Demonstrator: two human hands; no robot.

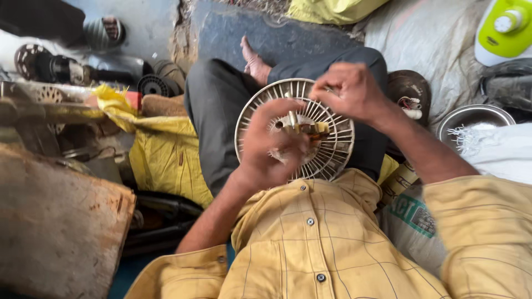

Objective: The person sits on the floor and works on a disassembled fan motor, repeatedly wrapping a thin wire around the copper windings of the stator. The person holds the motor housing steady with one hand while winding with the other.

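From the head view, the round slatted fan guard [327, 149] rests on the person's lap; the left hand [271, 147] has its fingers curled around the brass-coloured shaft piece [307, 129] at its hub. The right hand [352, 91] pinches the guard's upper rim, fingers nearly closed. Unsupported on the knees, the guard could tilt and slide off, or a thin slat could bend under the grip.

fan guard [332, 152]: off-white plastic, thin ribs, dull and grimy
shaft [292, 118]: bare metal, faint sheen
shirt [310, 238]: yellow woven cloth, matt, with small shiny buttons
trousers [213, 111]: grey cloth, smooth, matt
bowl [471, 116]: steel, glossy
slab [55, 221]: rusty brown, rough and pitted
sack [166, 158]: yellow woven plastic, slightly shiny, creased
appliance [501, 30]: green and white plastic, smooth, glossy
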